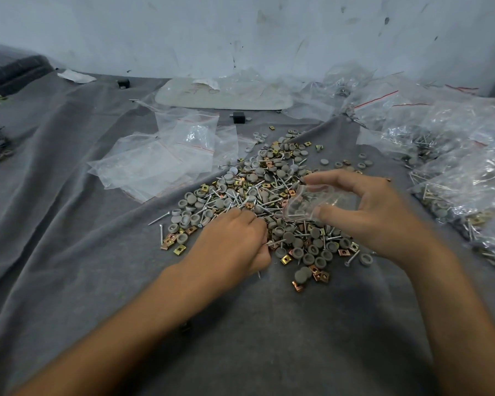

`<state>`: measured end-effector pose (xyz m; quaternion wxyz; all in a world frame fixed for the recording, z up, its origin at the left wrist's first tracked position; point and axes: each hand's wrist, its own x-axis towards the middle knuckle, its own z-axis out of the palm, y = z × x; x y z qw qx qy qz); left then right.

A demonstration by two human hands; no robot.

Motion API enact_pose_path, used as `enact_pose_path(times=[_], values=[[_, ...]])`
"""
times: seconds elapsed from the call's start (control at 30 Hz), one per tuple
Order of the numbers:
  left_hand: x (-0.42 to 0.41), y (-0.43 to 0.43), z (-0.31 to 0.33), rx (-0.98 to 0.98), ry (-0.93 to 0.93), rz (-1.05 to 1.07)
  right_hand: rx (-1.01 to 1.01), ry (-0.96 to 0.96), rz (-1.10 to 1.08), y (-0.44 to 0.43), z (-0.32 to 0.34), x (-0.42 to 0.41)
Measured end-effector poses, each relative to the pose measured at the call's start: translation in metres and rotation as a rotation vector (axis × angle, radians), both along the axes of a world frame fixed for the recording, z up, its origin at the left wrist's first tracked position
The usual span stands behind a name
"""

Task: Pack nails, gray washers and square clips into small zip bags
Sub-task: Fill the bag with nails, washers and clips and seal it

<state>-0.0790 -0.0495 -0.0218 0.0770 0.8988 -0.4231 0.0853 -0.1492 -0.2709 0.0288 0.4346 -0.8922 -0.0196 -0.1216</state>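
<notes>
Centre frame, over the mixed pile [255, 192] on grey cloth [97, 252]: left hand [235, 241], grip curled on nails [273, 242], beside right hand [377, 212] pinching a small zip bag [309, 201] open (filled bags [463, 172] lie at right); a misaimed drop may scatter pieces, or points pierce the film.

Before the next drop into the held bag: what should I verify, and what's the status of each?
1. Right hand pinches the small clear zip bag: ok.
2. Bag mouth open: cannot tell, blurred.
3. Left hand grips a silver nail at the mixed pile of nails, gray washers and square clips: ok.
4. Part count in left hand: cannot tell.
5. Spare empty clear bags left of pile: ok.
</notes>
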Motion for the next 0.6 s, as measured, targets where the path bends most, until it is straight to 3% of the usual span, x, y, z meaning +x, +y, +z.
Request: enact_pose_path(times=[0.1,0.33,0.6], values=[[0.003,0.002,0.002,0.025,0.007,0.016,-0.004,0.005,-0.001,-0.001,-0.001,0.001],[0.007,0.007,0.033,-0.271,0.024,0.069,-0.019,-0.011,0.013,0.000,-0.003,0.003],[0.010,-0.022,0.041,-0.176,0.012,0.079,-0.037,-0.004,0.036,0.007,-0.006,0.005]])
